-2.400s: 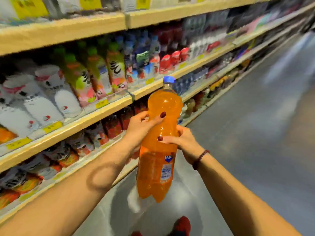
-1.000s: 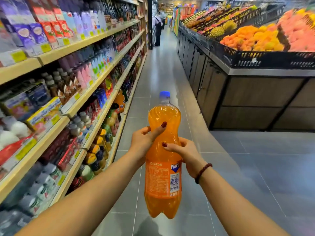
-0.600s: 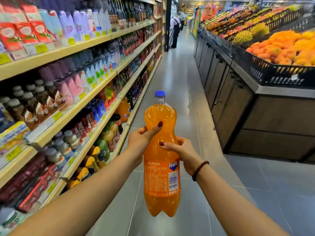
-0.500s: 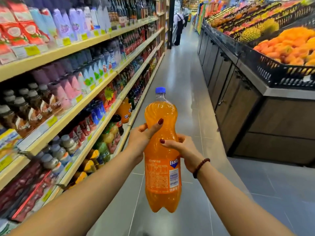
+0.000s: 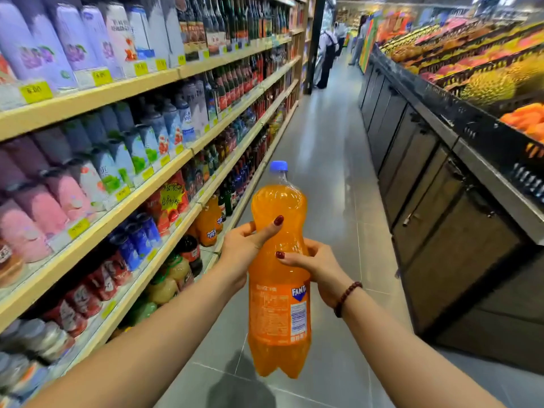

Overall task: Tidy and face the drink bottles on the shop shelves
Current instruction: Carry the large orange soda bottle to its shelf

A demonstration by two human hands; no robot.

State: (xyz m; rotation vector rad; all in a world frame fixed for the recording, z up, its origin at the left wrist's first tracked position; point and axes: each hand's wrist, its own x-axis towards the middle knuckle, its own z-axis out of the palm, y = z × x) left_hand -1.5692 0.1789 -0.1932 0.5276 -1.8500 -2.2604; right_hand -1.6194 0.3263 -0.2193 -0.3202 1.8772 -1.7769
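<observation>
A large orange Fanta bottle (image 5: 279, 307) with a blue cap hangs upright over the aisle floor, held at its waist in both hands. My left hand (image 5: 245, 248) grips it from the left, thumb across the front. From the right my right hand (image 5: 316, 266) grips it, thumb on the front just below the left thumb. Its label faces partly right. More orange Fanta bottles (image 5: 207, 220) stand on the lowest shelf ahead on the left.
Wooden shelves (image 5: 153, 188) packed with drink bottles run along the left. A dark fruit counter (image 5: 435, 184) with crates lines the right. The grey tiled aisle (image 5: 323, 160) runs between them. A person (image 5: 325, 57) stands far down the aisle.
The view has swung from facing the shelf to looking down the aisle, and I have moved forward along it. Both hands keep the same grip on the bottle.
</observation>
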